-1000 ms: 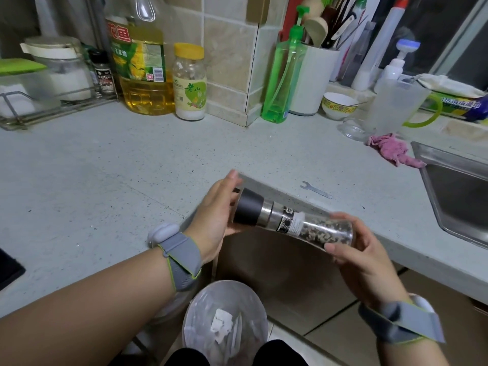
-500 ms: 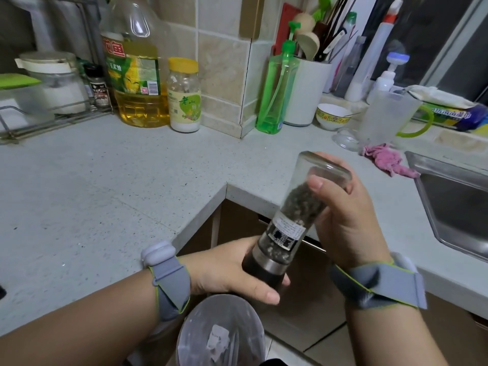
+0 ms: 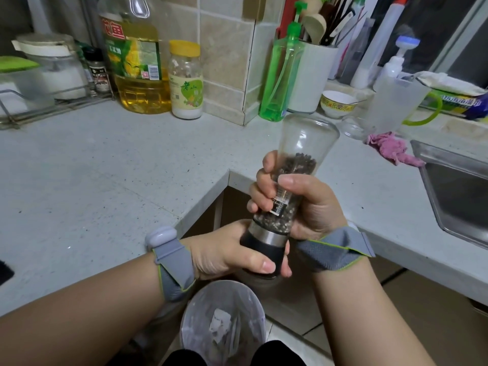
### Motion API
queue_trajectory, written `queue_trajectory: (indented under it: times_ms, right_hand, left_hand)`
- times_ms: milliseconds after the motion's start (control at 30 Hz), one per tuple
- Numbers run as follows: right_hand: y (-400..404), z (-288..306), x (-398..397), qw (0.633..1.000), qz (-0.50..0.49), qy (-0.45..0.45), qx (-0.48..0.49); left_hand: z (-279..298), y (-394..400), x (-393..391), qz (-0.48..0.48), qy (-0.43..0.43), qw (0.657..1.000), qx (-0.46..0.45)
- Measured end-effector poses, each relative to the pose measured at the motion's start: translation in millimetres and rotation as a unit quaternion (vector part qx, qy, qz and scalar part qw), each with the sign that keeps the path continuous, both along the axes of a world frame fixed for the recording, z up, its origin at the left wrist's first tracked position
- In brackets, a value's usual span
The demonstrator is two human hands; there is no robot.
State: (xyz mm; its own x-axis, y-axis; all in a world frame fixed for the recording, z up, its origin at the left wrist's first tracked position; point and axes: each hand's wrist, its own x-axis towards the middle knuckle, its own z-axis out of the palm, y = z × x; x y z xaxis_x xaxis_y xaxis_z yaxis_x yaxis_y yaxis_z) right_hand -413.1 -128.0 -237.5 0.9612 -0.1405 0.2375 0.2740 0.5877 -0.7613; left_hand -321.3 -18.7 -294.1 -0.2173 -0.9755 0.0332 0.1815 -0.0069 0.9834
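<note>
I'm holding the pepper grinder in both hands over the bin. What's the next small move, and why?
Probably twist the black cap with the left hand while the right hand keeps the glass steady. The pepper grinder stands cap-down above the bin, and each hand grips one half.

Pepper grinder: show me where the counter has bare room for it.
Bare: the counter left of the pepper grinder, in front of the oil bottle and wire rack. Crowded: the back right, with soap bottle, bowl, jug and pink cloth by the sink.
</note>
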Motion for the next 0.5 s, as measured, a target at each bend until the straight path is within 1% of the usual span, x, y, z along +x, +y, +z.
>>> queue_trajectory:
  times_ms: [67, 100, 133, 167, 200, 233, 267, 300, 333, 367, 433, 500]
  right_hand:
    - [0, -1, 0, 0.994, -0.088, 0.048, -0.033]
    - [1, -3, 3, 0.981, -0.164, 0.086, -0.051]
    - [3, -8, 7, 0.956, -0.258, 0.127, -0.063]
    - [7, -15, 12, 0.918, -0.359, 0.156, -0.062]
    - [13, -24, 18, 0.874, -0.452, 0.173, -0.049]
    - [20, -33, 21, 0.833, -0.521, 0.182, -0.029]
    - [26, -41, 24, 0.804, -0.564, 0.187, -0.006]
    - [30, -45, 25, 0.787, -0.587, 0.187, 0.017]
    - [31, -48, 25, 0.781, -0.596, 0.185, 0.035]
    - [30, -49, 23, 0.784, -0.593, 0.181, 0.041]
    - [26, -48, 17, 0.815, -0.554, 0.166, 0.04]
    - [21, -53, 6, 0.851, -0.503, 0.13, 0.078]
  left_hand:
    - [-4, -3, 2, 0.069, -0.075, 0.995, -0.005]
    - [-8, -4, 2, 0.129, -0.132, 0.983, -0.01]
    - [-13, -7, 1, 0.207, -0.2, 0.958, -0.011]
    - [-17, -7, 1, 0.287, -0.271, 0.919, -0.007]
    - [-20, -8, 0, 0.352, -0.343, 0.871, -0.004]
    - [-22, -8, -2, 0.392, -0.41, 0.824, -0.008]
    - [-24, -8, -2, 0.41, -0.463, 0.785, -0.02]
    - [-24, -8, -1, 0.413, -0.493, 0.765, -0.037]
    - [-25, -8, 0, 0.409, -0.505, 0.758, -0.05]
    - [-24, -7, 1, 0.405, -0.51, 0.757, -0.058]
    - [-24, -8, 4, 0.396, -0.517, 0.756, -0.064]
    - [-24, -7, 6, 0.384, -0.524, 0.758, -0.057]
